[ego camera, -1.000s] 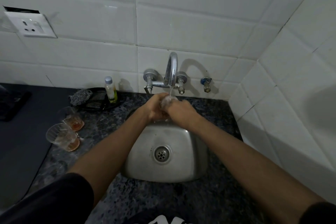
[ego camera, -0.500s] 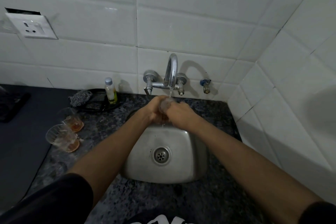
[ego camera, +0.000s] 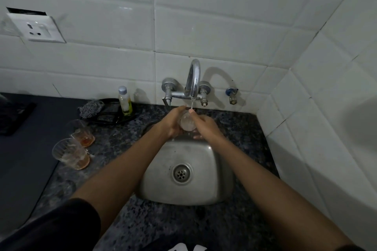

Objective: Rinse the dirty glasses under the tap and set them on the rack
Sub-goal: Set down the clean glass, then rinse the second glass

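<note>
Glass [ego camera: 186,122]: it sits between both hands under the thin stream from the tap [ego camera: 192,79], above the back edge of the sink [ego camera: 204,189]. The left hand [ego camera: 173,122] wraps its fingers around the glass from the left side; the right hand [ego camera: 206,125] presses against it from the right, with a fingertip up at the rim where the water falls, as if rubbing it. The glass seems tilted, its mouth turned towards the camera, though the hands cover much of it.

It looks small, clear and thin-walled, so I judge it light, rigid and easy to crack if knocked against the steel sink or the metal spout close above. Wet glass in wet fingers is slippery; a hold around the body with the whole hand looks safer than a pinch at the rim, which is probably the weakest part.

Two more glasses [ego camera: 70,154] stand on the dark counter [ego camera: 114,142] left of the sink, just beside each other, each with an amber residue at the bottom, so they are not yet rinsed. Behind them a small bottle [ego camera: 124,101] stands by a scrubber [ego camera: 90,108]. No rack shows in this view.
</note>
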A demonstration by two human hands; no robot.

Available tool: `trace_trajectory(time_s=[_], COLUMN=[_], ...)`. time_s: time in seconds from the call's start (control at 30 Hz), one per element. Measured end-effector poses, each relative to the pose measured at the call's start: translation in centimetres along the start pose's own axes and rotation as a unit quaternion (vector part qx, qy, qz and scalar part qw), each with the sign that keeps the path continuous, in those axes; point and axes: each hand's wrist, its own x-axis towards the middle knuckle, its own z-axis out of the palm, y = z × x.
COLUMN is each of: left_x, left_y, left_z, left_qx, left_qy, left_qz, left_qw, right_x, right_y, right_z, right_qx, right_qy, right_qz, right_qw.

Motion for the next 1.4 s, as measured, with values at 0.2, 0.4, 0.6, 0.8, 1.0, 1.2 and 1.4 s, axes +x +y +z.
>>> trace_trajectory(time_s=[0.2, 0.4, 0.6, 0.8, 1.0, 1.2, 1.4], left_x=[0.2, 0.7, 1.7, 2.9, 2.9, 2.3, 1.9], left_y=[-0.3, -1.2, -0.5, 1.5, 1.8, 1.7, 1.8], left_z=[-0.9, -2.5, -4.2, -3.5, -3.1, -2.3, -1.7], left_qx=[0.052, 0.136, 0.274, 0.364, 0.384, 0.448, 0.524], left_qy=[0.040, 0.159, 0.378, 0.401, 0.421, 0.413, 0.408], left_qz=[0.005, 0.060, 0.142, 0.164, 0.173, 0.186, 0.177], left_qw=[0.998, 0.976, 0.873, 0.824, 0.803, 0.771, 0.726], right_x=[0.0, 0.4, 0.9, 1.2, 2.1, 2.6, 2.9], right_y=[-0.4, 0.2, 1.6, 1.5, 2.9, 3.1, 3.2], right_z=[-0.3, -0.6, 0.1, -0.1, 0.1, -0.2, -0.3], right_qx=[0.125, 0.219, 0.276, 0.289, 0.196, 0.100, 0.039], right_qy=[-0.120, -0.135, -0.156, -0.190, -0.142, -0.059, -0.031], right_qz=[0.091, 0.148, 0.186, 0.197, 0.104, 0.001, -0.055], right_qw=[0.981, 0.955, 0.930, 0.917, 0.965, 0.993, 0.997])
